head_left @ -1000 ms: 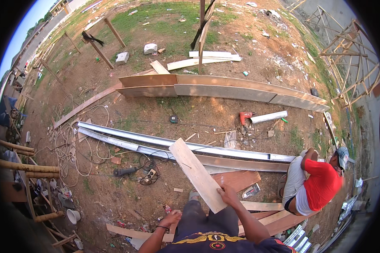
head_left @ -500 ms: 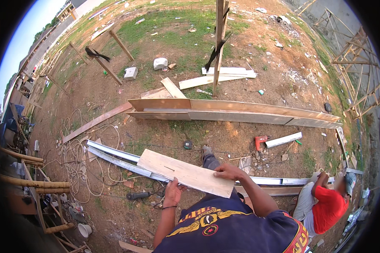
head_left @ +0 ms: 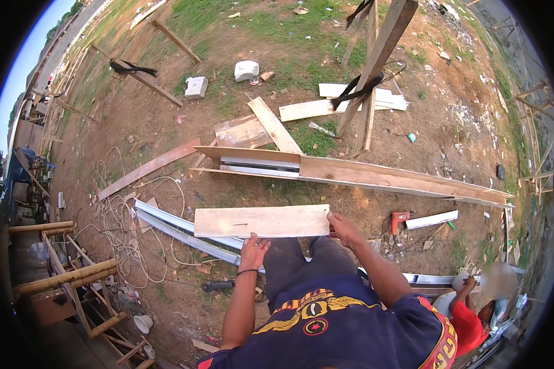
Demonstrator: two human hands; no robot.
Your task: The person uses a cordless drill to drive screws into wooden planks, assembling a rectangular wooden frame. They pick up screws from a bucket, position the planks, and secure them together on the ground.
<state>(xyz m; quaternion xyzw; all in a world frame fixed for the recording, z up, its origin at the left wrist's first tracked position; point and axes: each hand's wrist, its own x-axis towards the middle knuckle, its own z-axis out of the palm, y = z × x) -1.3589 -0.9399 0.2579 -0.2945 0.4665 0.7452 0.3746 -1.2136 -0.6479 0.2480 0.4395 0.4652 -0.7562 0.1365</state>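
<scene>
A short, pale plywood board point(head_left: 271, 220) lies across in front of me at waist height, with a thin dark mark on its face. My right hand point(head_left: 346, 232) grips its right end, thumb on the upper face. At the near edge, left of the middle, my left hand point(head_left: 253, 252) holds the board with its fingertips; the fingers underneath are hidden. Below the board, on the ground, run long silvery metal channels point(head_left: 184, 232), partly covered by the board and my legs. Beyond it stands a long wooden trough point(head_left: 406, 177) with a metal piece point(head_left: 260, 166) inside its left end.
A red power drill point(head_left: 399, 222) lies to the right, beside a short pale strip point(head_left: 432, 219). A dark power tool point(head_left: 218, 286) and tangled rope point(head_left: 126, 246) lie left. A person in a red shirt point(head_left: 468, 326) crouches at lower right. Wooden posts point(head_left: 378, 67) rise ahead.
The board has swung from slanting to nearly level across my front and moved away from my body. Both hands stay on it. My view has shifted, and the wooden trough's inside shows more.
</scene>
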